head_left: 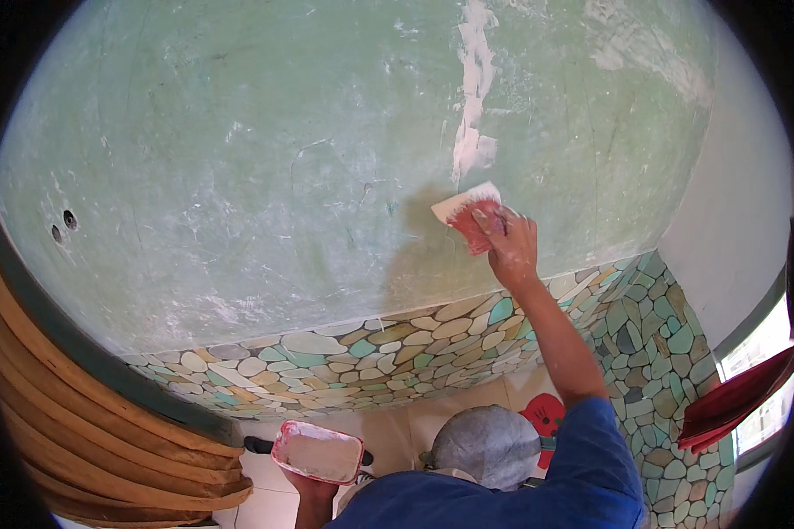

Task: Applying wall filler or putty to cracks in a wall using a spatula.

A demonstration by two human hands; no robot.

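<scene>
My right hand [513, 251] grips a red putty spreader [478, 231] against the green wall [282, 132]. White putty coats its upper edge, and smears of it mark my fingers. Just above the spreader, a rough vertical strip of white putty [475, 70] runs up the wall. Low in the view, my left hand [310, 487] supports a red rectangular tub [319, 451] from below, its fingers mostly hidden beneath. Pale putty fills the tub, and its rim is smeared white.
Pebble-patterned cladding [397, 353] covers the lower wall. A brown curtain [88, 414] hangs at left, near two dark wall holes [64, 226]. Below my right arm stand a grey round-topped object [487, 447] and a red item [543, 414]. Dark red cloth [737, 401] hangs by the window.
</scene>
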